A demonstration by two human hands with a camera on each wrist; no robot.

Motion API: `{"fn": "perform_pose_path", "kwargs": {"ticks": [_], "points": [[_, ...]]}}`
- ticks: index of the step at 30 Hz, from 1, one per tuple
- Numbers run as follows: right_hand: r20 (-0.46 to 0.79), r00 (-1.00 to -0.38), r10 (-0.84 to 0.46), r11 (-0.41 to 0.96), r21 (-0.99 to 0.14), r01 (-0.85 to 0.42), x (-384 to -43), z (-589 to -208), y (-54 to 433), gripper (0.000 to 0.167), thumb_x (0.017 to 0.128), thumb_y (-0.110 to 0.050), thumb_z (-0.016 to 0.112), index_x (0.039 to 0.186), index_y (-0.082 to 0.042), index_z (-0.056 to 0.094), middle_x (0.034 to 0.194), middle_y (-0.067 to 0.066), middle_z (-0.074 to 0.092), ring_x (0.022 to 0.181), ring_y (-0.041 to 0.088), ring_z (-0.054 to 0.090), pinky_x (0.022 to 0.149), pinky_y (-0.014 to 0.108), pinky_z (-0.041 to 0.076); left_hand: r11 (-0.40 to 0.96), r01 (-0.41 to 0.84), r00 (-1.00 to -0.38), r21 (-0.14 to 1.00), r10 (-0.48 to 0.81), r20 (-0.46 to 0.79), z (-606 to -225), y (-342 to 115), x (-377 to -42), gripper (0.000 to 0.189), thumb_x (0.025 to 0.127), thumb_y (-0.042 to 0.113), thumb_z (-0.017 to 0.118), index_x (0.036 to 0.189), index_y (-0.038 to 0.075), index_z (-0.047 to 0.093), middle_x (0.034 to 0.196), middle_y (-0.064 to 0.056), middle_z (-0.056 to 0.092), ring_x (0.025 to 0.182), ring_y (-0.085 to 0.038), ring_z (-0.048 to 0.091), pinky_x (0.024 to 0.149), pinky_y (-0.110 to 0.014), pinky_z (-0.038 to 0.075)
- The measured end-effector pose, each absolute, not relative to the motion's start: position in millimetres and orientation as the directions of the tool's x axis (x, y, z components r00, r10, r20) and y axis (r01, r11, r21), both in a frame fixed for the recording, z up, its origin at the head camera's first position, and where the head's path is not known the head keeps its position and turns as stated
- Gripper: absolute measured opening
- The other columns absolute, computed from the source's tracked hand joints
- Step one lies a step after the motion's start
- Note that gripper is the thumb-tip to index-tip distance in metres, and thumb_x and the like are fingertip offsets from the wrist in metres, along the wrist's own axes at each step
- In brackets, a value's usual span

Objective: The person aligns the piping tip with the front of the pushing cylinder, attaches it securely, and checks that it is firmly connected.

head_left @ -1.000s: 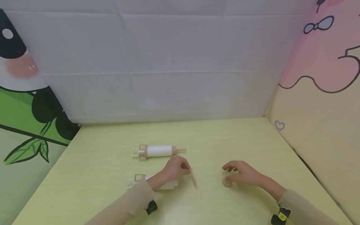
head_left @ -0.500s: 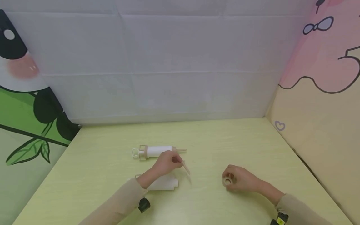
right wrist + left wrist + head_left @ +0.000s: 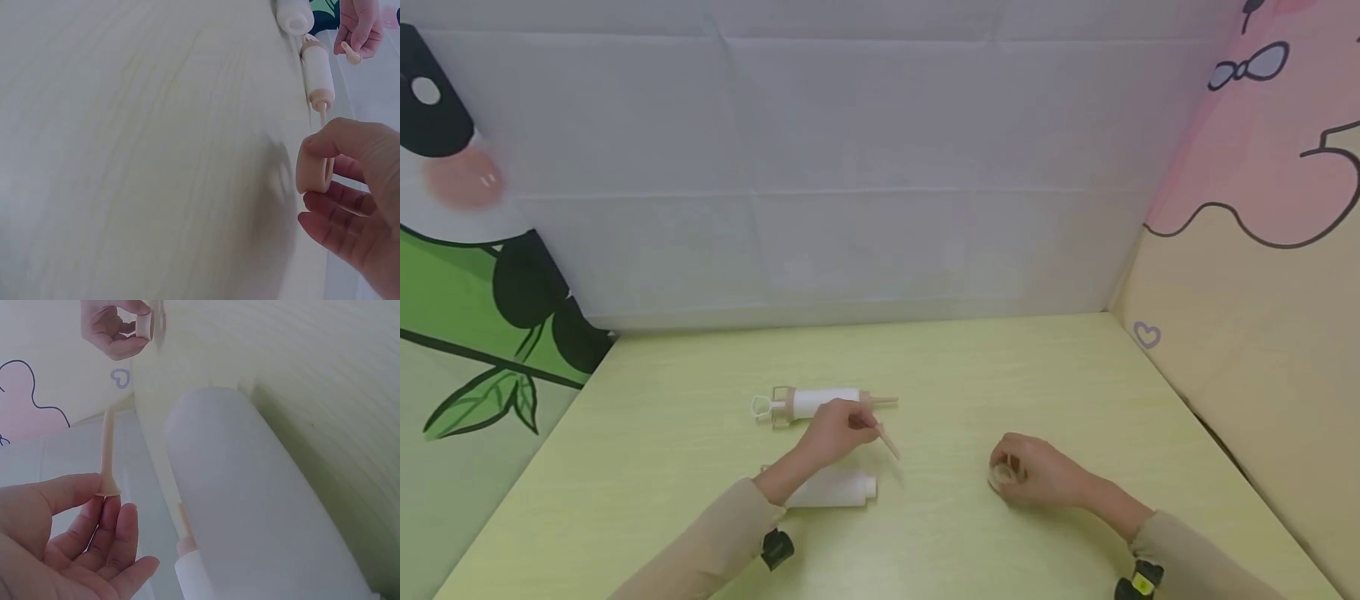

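My left hand (image 3: pixel 838 432) pinches a beige nozzle (image 3: pixel 107 453) by its flared base, between thumb and fingers, with the thin tube pointing away from the hand. Just under that wrist lies a white syringe barrel (image 3: pixel 831 489), its handle end hidden by the arm in the head view. Farther right, my right hand (image 3: pixel 1043 472) holds a beige ring cap (image 3: pixel 312 167) by its rim, thumb on one side and fingers on the other, close over the table. Behind the left hand lies a whole syringe (image 3: pixel 826 403) with white barrel, beige nozzle and ring handle.
The pale yellow table (image 3: pixel 970 367) runs back to a white cloth backdrop (image 3: pixel 865 167). Painted panels stand at both sides, with a pink and cream one (image 3: pixel 1240 308) along the right edge.
The left hand has moved left and back with the nozzle, uncovering the barrel's tip. The right hand has closed its fingers on the ring cap and tilted it.
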State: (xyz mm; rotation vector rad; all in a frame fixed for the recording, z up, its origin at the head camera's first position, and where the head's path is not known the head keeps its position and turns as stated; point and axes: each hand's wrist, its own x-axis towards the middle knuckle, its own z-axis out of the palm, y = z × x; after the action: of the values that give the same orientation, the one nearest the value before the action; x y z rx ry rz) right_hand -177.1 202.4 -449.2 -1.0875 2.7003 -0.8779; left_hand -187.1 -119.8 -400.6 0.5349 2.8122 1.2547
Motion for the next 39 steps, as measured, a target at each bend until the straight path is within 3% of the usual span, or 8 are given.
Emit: {"fn": "perform_pose_path", "kwargs": {"ticks": [7, 15, 25, 33, 39], "points": [[0.145, -0.748, -0.648, 0.567, -0.563, -0.601, -183.5, -435.4, 195.1, 0.018, 0.08, -0.011, 0.066, 0.096, -0.012, 0.059, 0.091, -0.007, 0.055, 0.079, 0.008, 0.052, 0.062, 0.023, 0.048, 0.606, 0.268, -0.955, 0.749, 0.27, 0.124, -400.7, -117.2, -183.6, 0.005, 0.077, 0.006, 0.069, 0.075, 0.002, 0.067, 0.071, -0.003, 0.065, 0.068, -0.013, 0.06, 0.063, -0.024, 0.049], [0.304, -0.69, -0.657, 0.45, -0.577, -0.682, -189.0, -422.9, 177.9, 0.025, 0.078, -0.01, 0.07, 0.098, -0.013, 0.056, 0.094, -0.006, 0.055, 0.079, 0.006, 0.054, 0.061, 0.026, 0.051, 0.583, 0.246, -0.965, 0.774, 0.22, 0.141, -400.0, -114.9, -180.4, 0.003, 0.076, 0.005, 0.07, 0.075, 0.002, 0.068, 0.072, -0.005, 0.066, 0.069, -0.015, 0.061, 0.062, -0.024, 0.049], [0.406, -0.647, -0.645, 0.352, -0.594, -0.723, -193.3, -398.6, 142.5, 0.025, 0.078, -0.008, 0.07, 0.099, -0.013, 0.057, 0.096, -0.001, 0.057, 0.081, 0.012, 0.057, 0.062, 0.03, 0.052, 0.565, 0.275, -0.961, 0.778, 0.197, 0.196, -395.7, -111.1, -180.8, 0.003, 0.077, 0.009, 0.07, 0.077, 0.005, 0.069, 0.072, -0.002, 0.067, 0.069, -0.014, 0.062, 0.066, -0.028, 0.049], [0.442, -0.664, -0.603, 0.31, -0.638, -0.705, -188.5, -393.3, 119.0, 0.027, 0.074, 0.002, 0.071, 0.097, -0.002, 0.057, 0.092, 0.009, 0.058, 0.08, 0.022, 0.059, 0.061, 0.037, 0.052, 0.55, 0.263, -0.964, 0.792, 0.13, 0.23, -394.3, -105.8, -181.9, 0.004, 0.076, 0.007, 0.071, 0.074, 0.006, 0.068, 0.073, -0.003, 0.067, 0.069, -0.016, 0.063, 0.065, -0.029, 0.05], [0.466, -0.678, -0.569, 0.309, -0.642, -0.701, -175.4, -375.4, 106.5, 0.025, 0.073, 0.005, 0.07, 0.094, 0.002, 0.058, 0.09, 0.012, 0.058, 0.078, 0.025, 0.06, 0.061, 0.036, 0.053, 0.537, 0.263, -0.963, 0.802, 0.096, 0.251, -394.5, -103.4, -182.9, 0.004, 0.078, 0.009, 0.07, 0.075, 0.006, 0.069, 0.074, -0.003, 0.067, 0.071, -0.016, 0.063, 0.065, -0.03, 0.05]]}}
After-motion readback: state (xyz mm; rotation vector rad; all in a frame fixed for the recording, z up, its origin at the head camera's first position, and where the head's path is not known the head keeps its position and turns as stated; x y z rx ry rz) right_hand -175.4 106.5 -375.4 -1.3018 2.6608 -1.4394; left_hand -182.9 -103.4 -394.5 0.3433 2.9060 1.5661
